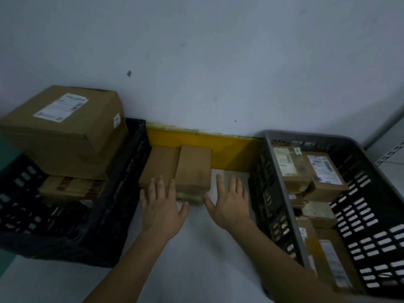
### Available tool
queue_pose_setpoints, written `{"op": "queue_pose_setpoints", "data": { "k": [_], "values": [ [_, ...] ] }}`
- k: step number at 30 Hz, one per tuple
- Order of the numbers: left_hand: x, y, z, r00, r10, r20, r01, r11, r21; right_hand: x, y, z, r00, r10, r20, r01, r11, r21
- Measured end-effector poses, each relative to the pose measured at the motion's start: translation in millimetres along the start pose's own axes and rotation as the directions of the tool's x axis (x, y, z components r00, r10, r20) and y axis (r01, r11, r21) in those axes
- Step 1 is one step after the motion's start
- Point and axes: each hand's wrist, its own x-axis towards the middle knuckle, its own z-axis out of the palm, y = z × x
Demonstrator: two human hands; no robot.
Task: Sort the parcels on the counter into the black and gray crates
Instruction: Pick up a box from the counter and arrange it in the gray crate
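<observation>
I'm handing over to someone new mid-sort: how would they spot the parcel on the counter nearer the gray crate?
Find the yellow strip at the foot of the wall, between the black crate and the gray crate. Two plain brown parcels lie side by side before it. Yours is the right-hand parcel, which sits higher than its neighbour and reaches between the open left hand and right hand.

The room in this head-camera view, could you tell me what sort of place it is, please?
Probably a parcel sorting or mailroom area: a black crate and a gray crate hold labelled cardboard parcels, and two plain parcels wait on the counter.
</observation>
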Motion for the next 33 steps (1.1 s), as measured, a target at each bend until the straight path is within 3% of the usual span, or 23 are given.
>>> {"op": "queue_pose_setpoints", "data": {
  "k": [15, 22, 26, 29, 31, 32, 33],
  "values": [
    [20, -51, 4, 0.992, -0.102, 0.068, 0.102, 0.995, 0.002, 116, -90, 57, 0.956, 0.114, 0.270, -0.110, 0.993, -0.029],
    [28, -49, 11, 0.987, -0.110, 0.115, 0.109, 0.994, 0.009, 137, -102, 76, 0.937, 0.170, 0.305, -0.177, 0.984, -0.005],
    [31, -46, 11, 0.990, -0.088, 0.108, 0.092, 0.995, -0.032, 128, -83, 70, 0.957, 0.141, 0.252, -0.149, 0.989, 0.010],
    [35, -45, 8, 0.989, -0.079, 0.124, 0.091, 0.992, -0.089, 110, -61, 52, 0.981, 0.093, 0.171, -0.123, 0.977, 0.176],
    [40, -43, 3, 0.984, -0.082, 0.155, 0.112, 0.975, -0.191, 91, -46, 37, 0.993, 0.040, 0.113, -0.094, 0.847, 0.524],
    [42, -41, -1, 0.982, -0.088, 0.170, 0.131, 0.955, -0.266, 78, -40, 28, 0.994, 0.034, 0.101, -0.097, 0.675, 0.731],
    [44, -38, -4, 0.979, -0.093, 0.180, 0.153, 0.922, -0.356, 62, -36, 17, 0.993, 0.039, 0.111, -0.117, 0.433, 0.894]
  ]
}}
